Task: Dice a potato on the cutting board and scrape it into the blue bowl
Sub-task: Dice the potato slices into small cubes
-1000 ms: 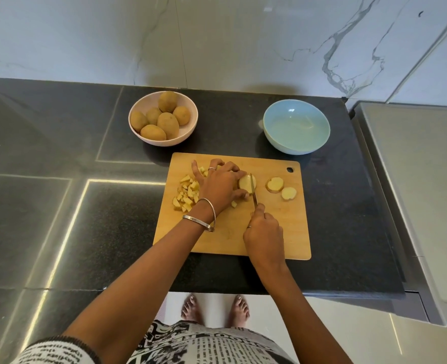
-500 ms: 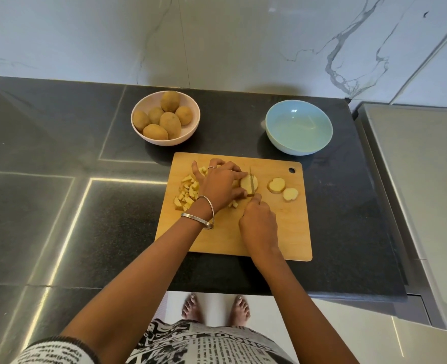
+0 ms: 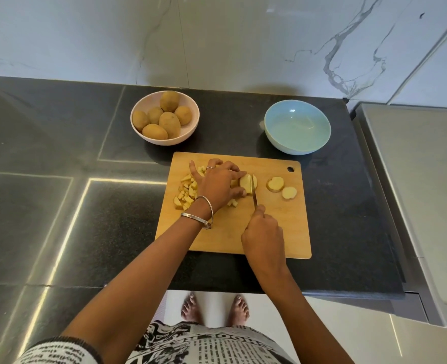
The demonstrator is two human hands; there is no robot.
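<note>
Right hand (image 3: 263,233) is nearest, fist wrapped round the handle of a knife (image 3: 254,191) w/ forefinger laid along the top; handle itself hidden by the fingers. Blade runs away from the person and its edge sits in a potato slice (image 3: 248,183), roughly mid-slice. Left hand (image 3: 221,185) is just beyond and to the left, fingers curled over that same slice, fingertips pinning its left part right beside the blade; ring on one finger, two bangles on the wrist.

All this is on the wooden cutting board (image 3: 277,232), which lies on a dark stone counter (image 3: 59,206). Diced potato (image 3: 187,191) is piled at the board's left side, partly under the left hand, w/ a few cubes near the wrist. Two more uncut slices (image 3: 281,187) lie to the right of the blade, touching each other, near the board's hanging hole.

Further back: blue bowl (image 3: 297,127) behind the board's right corner, nothing visible in it. Pink bowl (image 3: 188,132) behind the left corner, holding six whole potatoes (image 3: 164,118). White marble wall (image 3: 217,35) at the back.
</note>
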